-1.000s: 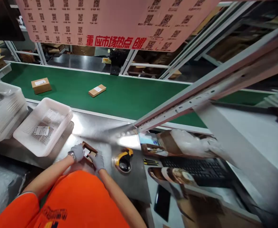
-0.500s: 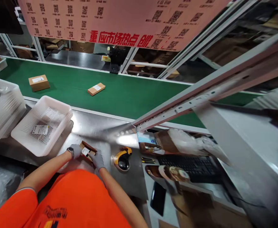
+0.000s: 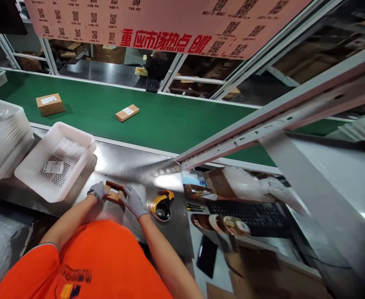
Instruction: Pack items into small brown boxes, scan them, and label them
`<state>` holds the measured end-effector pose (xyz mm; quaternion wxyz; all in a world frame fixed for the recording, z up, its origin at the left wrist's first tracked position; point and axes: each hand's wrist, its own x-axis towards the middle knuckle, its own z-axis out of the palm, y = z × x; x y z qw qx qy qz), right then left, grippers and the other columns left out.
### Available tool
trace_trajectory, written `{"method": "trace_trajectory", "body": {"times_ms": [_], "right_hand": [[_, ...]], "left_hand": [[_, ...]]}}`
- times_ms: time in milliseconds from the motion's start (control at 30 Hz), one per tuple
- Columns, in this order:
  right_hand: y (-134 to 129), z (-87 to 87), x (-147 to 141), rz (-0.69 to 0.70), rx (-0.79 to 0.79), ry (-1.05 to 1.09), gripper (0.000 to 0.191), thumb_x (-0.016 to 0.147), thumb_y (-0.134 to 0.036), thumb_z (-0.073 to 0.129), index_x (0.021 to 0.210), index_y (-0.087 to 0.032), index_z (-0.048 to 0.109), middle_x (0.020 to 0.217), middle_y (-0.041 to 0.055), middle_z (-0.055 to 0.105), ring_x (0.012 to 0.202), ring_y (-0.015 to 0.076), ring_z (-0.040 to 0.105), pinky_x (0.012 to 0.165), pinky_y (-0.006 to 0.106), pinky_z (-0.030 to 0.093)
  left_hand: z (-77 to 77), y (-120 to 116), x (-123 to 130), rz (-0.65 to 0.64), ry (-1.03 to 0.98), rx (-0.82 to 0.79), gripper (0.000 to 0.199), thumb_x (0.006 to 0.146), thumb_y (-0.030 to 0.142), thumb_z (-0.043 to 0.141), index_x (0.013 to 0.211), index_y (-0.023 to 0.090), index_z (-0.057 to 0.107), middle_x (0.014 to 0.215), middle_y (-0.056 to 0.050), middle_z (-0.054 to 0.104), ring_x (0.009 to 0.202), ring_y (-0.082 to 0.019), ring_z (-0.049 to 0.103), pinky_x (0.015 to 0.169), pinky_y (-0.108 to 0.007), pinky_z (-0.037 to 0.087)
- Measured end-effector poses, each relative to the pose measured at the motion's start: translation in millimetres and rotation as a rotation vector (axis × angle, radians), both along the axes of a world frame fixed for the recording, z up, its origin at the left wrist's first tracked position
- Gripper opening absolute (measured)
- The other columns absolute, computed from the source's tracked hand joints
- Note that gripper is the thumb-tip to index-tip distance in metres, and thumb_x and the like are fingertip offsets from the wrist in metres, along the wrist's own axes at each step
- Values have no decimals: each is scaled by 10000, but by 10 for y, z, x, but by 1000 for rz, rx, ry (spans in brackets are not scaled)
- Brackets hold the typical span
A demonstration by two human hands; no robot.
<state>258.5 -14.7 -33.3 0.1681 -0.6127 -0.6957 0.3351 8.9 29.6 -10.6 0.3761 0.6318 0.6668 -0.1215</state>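
Observation:
A small brown cardboard box [image 3: 113, 196] is on the metal bench in front of me, its top partly open. Something with a white label shows through the opening, too small to name. My left hand [image 3: 99, 190], in a grey glove with a watch at the wrist, grips the box's left end. My right hand [image 3: 133, 201], also gloved, has its fingers closed on the right end. To the right of that hand lies a yellow and black tape dispenser [image 3: 162, 206].
A white plastic basket [image 3: 73, 180] holding a labelled packet stands left, beside stacked baskets [image 3: 6, 143]. Beyond the bench, two cardboard boxes [image 3: 50, 106] lie on a green conveyor belt [image 3: 176, 120]. On the right are a keyboard [image 3: 247, 216], a phone [image 3: 206, 256] and a slanted metal post [image 3: 232, 137].
The box has turned from a slant to lying nearly level. My right fingers have moved from its opening to its right end, and my hands are slightly farther apart.

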Motion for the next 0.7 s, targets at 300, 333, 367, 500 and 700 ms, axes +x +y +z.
{"method": "trace_trajectory", "body": {"times_ms": [300, 333, 367, 500, 700], "right_hand": [[-145, -333, 115, 210, 24, -113, 566, 934, -211, 842, 1498, -202, 796, 1791, 223, 546, 1569, 380, 622, 1287, 532, 552], [-158, -374, 110, 207, 29, -115, 553, 945, -215, 829, 1496, -198, 796, 1782, 228, 554, 1554, 377, 637, 1282, 541, 558], [-168, -411, 101, 204, 34, -114, 541, 953, -224, 817, 1492, -192, 797, 1774, 231, 564, 1535, 371, 653, 1275, 542, 565], [-183, -498, 40, 161, 73, -77, 506, 963, -237, 772, 1465, -180, 810, 1742, 216, 600, 1519, 347, 657, 1277, 486, 557], [-323, -436, 265, -42, 151, -87, 538, 991, -394, 716, 1482, -179, 764, 1658, 217, 649, 1445, 351, 679, 1251, 508, 562]], "left_hand": [[-155, -44, -53, 61, -69, -3, 530, 1052, 574, 741, 1350, 136, 769, 1376, -216, 823, 1243, -320, 786, 972, -360, 556], [-165, -53, -66, 73, -72, 5, 518, 1075, 575, 702, 1326, 130, 787, 1363, -222, 826, 1241, -325, 785, 971, -366, 555], [-175, -60, -79, 86, -76, 15, 506, 1098, 569, 661, 1292, 126, 809, 1352, -226, 829, 1240, -327, 784, 973, -369, 552], [-212, -47, -98, 141, -109, 46, 419, 1119, 474, 623, 1142, 147, 883, 1210, -176, 870, 1147, -283, 792, 915, -334, 543], [-292, 51, -8, 242, -164, 66, 262, 1032, 323, 740, 1145, 152, 902, 1081, -115, 882, 1022, -233, 793, 806, -289, 535]]}}
